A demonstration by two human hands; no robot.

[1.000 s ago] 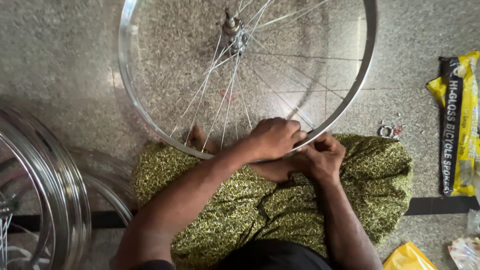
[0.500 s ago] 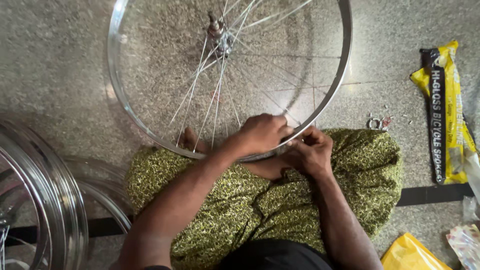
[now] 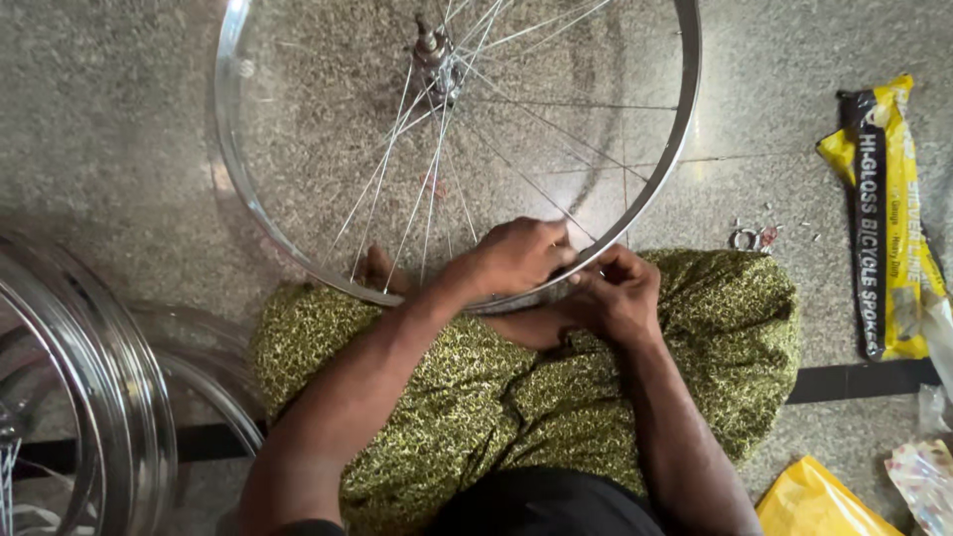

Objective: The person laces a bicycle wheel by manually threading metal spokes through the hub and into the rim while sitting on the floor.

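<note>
A shiny bicycle wheel rim (image 3: 230, 189) with thin spokes (image 3: 427, 189) and a hub (image 3: 434, 55) rests on the floor and against my lap, which is covered by green patterned cloth (image 3: 516, 397). My left hand (image 3: 511, 256) lies over the near edge of the rim, fingers curled on it. My right hand (image 3: 617, 294) is just outside the rim, fingertips pinched at the rim's edge beside the left hand. What the fingertips pinch is too small to tell.
More chrome rims (image 3: 79, 397) stand at the left. A black and yellow packet (image 3: 888, 218) lies at the right, with small metal bits (image 3: 745, 238) near it. A yellow bag (image 3: 814, 501) and clear wrappers (image 3: 928, 467) sit at the lower right.
The wheel and both hands have shifted left in view as my head moved. My hands stay together at the near edge of the rim.
</note>
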